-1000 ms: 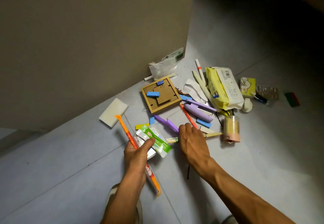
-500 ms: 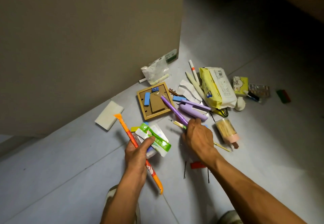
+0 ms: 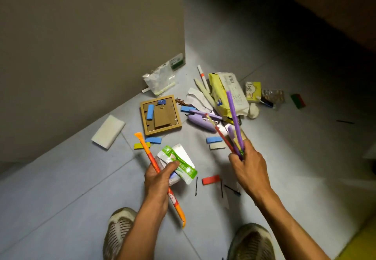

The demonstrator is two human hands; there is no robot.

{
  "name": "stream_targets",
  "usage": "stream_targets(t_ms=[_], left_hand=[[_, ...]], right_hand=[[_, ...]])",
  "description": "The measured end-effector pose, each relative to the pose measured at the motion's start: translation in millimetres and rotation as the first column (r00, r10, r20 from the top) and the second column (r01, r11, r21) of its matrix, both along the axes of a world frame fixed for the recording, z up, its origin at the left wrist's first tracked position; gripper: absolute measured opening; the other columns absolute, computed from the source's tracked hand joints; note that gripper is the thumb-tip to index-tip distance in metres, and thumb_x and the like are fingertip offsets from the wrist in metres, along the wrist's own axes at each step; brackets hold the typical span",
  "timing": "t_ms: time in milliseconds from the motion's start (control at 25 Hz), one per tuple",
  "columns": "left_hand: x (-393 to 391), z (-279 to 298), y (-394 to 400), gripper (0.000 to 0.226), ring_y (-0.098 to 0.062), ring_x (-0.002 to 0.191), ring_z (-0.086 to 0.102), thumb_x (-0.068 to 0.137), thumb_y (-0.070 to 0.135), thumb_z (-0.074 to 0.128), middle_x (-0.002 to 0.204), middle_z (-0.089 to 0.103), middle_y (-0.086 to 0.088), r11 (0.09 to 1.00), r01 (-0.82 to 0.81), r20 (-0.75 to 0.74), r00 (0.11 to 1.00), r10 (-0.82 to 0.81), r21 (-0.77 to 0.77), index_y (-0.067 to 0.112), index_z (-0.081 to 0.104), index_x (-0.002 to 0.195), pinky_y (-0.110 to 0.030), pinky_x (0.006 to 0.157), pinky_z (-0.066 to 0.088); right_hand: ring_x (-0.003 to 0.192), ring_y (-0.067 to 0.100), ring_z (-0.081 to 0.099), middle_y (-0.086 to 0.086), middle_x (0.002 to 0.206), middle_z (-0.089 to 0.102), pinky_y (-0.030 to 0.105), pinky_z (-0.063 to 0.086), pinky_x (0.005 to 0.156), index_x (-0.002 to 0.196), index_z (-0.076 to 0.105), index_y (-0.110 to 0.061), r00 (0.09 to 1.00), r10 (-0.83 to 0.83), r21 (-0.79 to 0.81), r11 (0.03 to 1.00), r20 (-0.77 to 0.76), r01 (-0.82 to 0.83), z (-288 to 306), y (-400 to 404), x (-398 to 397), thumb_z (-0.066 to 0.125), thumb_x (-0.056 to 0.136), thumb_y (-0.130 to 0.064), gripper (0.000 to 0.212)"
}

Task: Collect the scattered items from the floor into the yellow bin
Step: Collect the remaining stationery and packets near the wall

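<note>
My left hand grips an orange toothbrush-like stick together with a green-and-white sachet. My right hand is raised above the floor and grips a bundle of thin items: a long purple stick, a red stick and others. A yellow corner at the bottom right may be the bin. Scattered on the grey floor lie a wooden frame, blue blocks, a red block, a purple case and a yellow wipes pack.
A grey cabinet wall stands to the left, with a white sponge and a clear plastic bag at its foot. Hairpins lie near the red block. A small yellow pack and a red-green block sit far right. My shoes are below.
My right hand has lifted off the floor with the purple stick and other thin sticks gripped in it. The view has pulled back. My left hand holds the same items.
</note>
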State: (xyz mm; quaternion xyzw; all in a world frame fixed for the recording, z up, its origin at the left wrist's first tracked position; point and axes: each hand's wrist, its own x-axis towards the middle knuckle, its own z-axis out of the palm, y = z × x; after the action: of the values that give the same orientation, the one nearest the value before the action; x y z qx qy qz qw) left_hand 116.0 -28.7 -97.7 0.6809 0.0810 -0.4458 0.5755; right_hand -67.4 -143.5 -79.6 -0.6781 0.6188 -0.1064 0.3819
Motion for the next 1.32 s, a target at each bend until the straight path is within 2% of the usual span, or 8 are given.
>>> stream_targets(t_ms=[160,360,480,600,800,1000,1160,1320], left_hand=[[-29.8,5.2,-11.7,0.023,-0.019,0.078,0.074,0.08,-0.001,0.072,0.087,0.077,-0.003,0.998,0.064,-0.021,0.998,-0.063,0.017,0.013,0.069,0.098,-0.024,0.057,0.056],[-40.9,13.0,-23.5,0.023,-0.019,0.077,0.075,0.08,0.0,0.072,0.086,0.077,0.0,0.995,0.1,-0.021,0.995,-0.1,0.03,0.014,0.069,0.098,-0.023,0.056,0.056],[-40.1,23.9,-26.5,0.023,-0.018,0.076,0.074,0.08,0.002,0.074,0.086,0.077,0.0,0.995,0.09,-0.01,0.996,-0.09,0.034,0.016,0.069,0.097,-0.023,0.054,0.056],[-54.3,51.7,-33.3,0.022,-0.021,0.076,0.075,0.081,0.002,0.072,0.087,0.077,-0.004,0.992,0.122,-0.049,0.991,-0.124,-0.035,0.014,0.069,0.099,-0.026,0.055,0.057],[-138.1,114.4,-52.1,0.016,-0.024,0.07,0.063,0.085,0.0,0.057,0.094,0.064,-0.017,0.909,0.33,-0.178,0.908,-0.379,-0.255,0.009,0.063,0.097,-0.031,0.062,0.046],[-307.0,193.0,-52.5,0.028,-0.031,0.086,0.066,0.086,-0.001,0.052,0.099,0.068,-0.014,0.635,0.648,-0.182,0.625,-0.759,-0.421,0.016,0.062,0.106,-0.035,0.068,0.051],[-409.0,231.7,-56.7,0.023,-0.027,0.086,0.07,0.096,0.011,0.053,0.104,0.071,-0.018,0.44,0.806,-0.159,0.412,-0.897,-0.396,0.005,0.061,0.116,-0.031,0.066,0.058],[-431.9,196.9,-50.7,0.032,-0.022,0.112,0.059,0.095,0.022,0.055,0.123,0.063,-0.006,-0.15,0.987,0.376,-0.158,-0.913,0.05,0.012,0.063,0.125,-0.039,0.103,0.046]], right_hand=[[0.071,0.02,0.052,0.007,0.11,0.052,0.032,0.045,0.059,0.126,0.04,-0.022,0.971,0.001,-0.143,0.989,-0.238,-0.036,-15.3,-34.6,-18.8,0.051,0.096,-0.031,0.032],[0.079,0.026,0.06,0.008,0.107,0.053,0.032,0.041,0.059,0.122,0.043,-0.018,0.886,0.153,0.049,0.988,-0.438,-0.146,-41.8,-49.6,3.0,0.055,0.091,-0.055,0.05],[0.058,0.015,0.066,0.003,0.077,0.071,0.03,0.051,0.048,0.095,0.062,-0.011,0.986,-0.166,0.443,0.886,0.029,0.136,-23.7,-55.3,-3.4,0.062,0.088,-0.051,0.04],[0.048,0.016,0.061,0.006,0.061,0.065,0.028,0.051,0.045,0.095,0.064,-0.011,0.756,-0.569,0.735,0.655,0.323,0.179,20.9,-39.5,-37.5,0.064,0.087,-0.047,0.036],[0.071,0.033,0.07,0.017,0.076,0.065,0.033,0.056,0.048,0.101,0.062,-0.005,0.532,-0.661,0.729,0.675,0.529,0.114,116.9,16.9,-135.5,0.059,0.091,-0.041,0.037],[0.055,0.029,0.066,0.019,0.068,0.062,0.028,0.048,0.039,0.098,0.062,-0.003,0.311,-0.781,0.645,0.623,0.542,0.442,194.7,100.7,-300.8,0.06,0.089,-0.034,0.032],[0.045,0.021,0.058,0.008,0.058,0.058,0.026,0.047,0.04,0.083,0.058,-0.011,0.304,-0.821,0.493,0.542,0.484,0.68,211.2,116.5,-392.8,0.06,0.093,-0.029,0.02],[0.072,0.017,0.067,0.008,0.089,0.065,0.027,0.053,0.062,0.117,0.062,-0.009,0.407,-0.839,0.267,0.511,0.361,0.817,172.9,104.9,-421.7,0.056,0.097,-0.028,0.029]])
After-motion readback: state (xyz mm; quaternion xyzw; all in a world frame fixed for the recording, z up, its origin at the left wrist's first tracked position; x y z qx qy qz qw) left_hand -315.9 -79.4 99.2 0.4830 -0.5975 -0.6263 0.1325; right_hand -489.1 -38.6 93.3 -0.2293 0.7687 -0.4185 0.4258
